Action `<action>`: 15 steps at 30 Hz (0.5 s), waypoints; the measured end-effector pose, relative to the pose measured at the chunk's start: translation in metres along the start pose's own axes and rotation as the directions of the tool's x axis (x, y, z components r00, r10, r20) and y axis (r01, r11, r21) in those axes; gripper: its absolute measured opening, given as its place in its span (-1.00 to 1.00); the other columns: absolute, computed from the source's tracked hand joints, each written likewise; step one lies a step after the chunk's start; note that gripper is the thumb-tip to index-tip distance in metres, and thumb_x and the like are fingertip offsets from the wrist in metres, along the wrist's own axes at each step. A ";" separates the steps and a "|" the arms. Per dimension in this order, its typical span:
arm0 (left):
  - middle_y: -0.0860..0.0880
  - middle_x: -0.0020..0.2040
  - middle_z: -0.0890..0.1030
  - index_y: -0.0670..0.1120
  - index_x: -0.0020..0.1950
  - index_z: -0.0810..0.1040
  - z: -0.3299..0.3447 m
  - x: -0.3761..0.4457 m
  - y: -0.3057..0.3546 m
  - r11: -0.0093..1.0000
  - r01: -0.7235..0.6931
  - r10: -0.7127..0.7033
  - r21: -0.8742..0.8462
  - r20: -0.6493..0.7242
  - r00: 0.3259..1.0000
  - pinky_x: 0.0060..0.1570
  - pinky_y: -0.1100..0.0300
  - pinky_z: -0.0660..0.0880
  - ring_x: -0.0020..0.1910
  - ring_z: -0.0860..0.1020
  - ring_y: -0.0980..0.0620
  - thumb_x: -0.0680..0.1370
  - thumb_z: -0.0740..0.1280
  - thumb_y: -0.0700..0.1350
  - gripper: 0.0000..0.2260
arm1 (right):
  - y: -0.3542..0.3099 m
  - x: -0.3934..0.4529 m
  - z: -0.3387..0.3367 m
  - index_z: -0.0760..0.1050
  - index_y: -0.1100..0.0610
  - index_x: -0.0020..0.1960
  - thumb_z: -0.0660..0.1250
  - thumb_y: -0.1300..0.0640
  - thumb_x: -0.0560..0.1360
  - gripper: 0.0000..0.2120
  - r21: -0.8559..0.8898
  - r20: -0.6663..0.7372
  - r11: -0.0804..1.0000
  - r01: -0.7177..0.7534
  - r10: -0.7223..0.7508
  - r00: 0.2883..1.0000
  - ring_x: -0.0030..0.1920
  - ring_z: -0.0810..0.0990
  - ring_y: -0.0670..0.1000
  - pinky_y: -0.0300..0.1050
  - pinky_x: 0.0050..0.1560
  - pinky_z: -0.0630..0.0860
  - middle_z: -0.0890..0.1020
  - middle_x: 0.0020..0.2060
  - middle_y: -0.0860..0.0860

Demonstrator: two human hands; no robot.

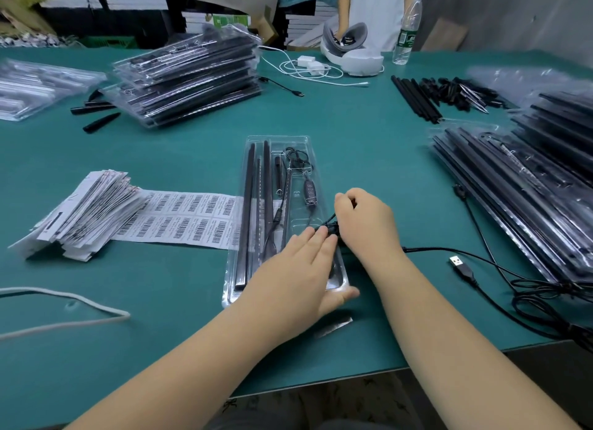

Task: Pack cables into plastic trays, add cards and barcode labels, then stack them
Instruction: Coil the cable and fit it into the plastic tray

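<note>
Fingers: left hand (301,266) lies flat with straight fingers close together, pressing on the near end of the tray; right hand (362,219) has its fingers curled, pinching a bundled black cable (330,229).
Tray: clear plastic tray (300,141), long and narrow with moulded channels, glossy, lying lengthwise in the middle of the table.
Tray contents: two long dark flat bars (248,205) in the left channels, thin rods beside them, a coiled thin wire and a small oval controller (309,194) on the right side.
Cable: thin, black and rubbery; its bundled part sits at the tray's right edge between the two hands, the rest trails right across the table to a metal USB plug (459,266).
Labels: white sheet of barcode labels (189,218) in two rows, flat, its right end tucked under the tray.
Cards: fanned, leaning pile of printed white cards (83,211) left of the labels.
Stacks: filled clear trays piled at far left centre (189,76) and at the right (519,186).
Table: smooth green mat (369,134).
Loose parts: black sticks and small pieces (446,92) at far right.
</note>
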State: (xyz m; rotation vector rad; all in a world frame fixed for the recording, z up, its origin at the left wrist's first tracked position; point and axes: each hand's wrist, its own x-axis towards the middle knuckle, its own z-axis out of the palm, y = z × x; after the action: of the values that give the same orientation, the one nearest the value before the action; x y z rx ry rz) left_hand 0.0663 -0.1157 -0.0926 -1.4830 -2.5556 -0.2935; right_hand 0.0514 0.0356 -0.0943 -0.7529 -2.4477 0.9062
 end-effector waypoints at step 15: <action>-0.22 0.32 0.48 -0.30 0.32 0.45 -0.001 0.002 0.001 0.999 0.003 -0.006 0.044 0.063 0.998 0.25 0.04 0.43 0.30 0.48 -0.13 0.45 0.36 0.22 -0.33 | 0.002 -0.020 -0.055 0.36 0.13 0.22 0.04 -0.10 0.62 -0.64 -0.578 0.618 0.517 0.632 -0.228 0.752 0.07 0.51 0.11 -0.10 -0.06 0.37 0.50 0.05 0.06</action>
State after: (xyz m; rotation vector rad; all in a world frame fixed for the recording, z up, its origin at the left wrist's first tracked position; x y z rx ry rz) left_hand 0.0663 -0.1138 -0.0907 -1.4942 -2.5969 -0.1930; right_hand 0.0980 0.0497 -0.0608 -0.0343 -3.2599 -0.2785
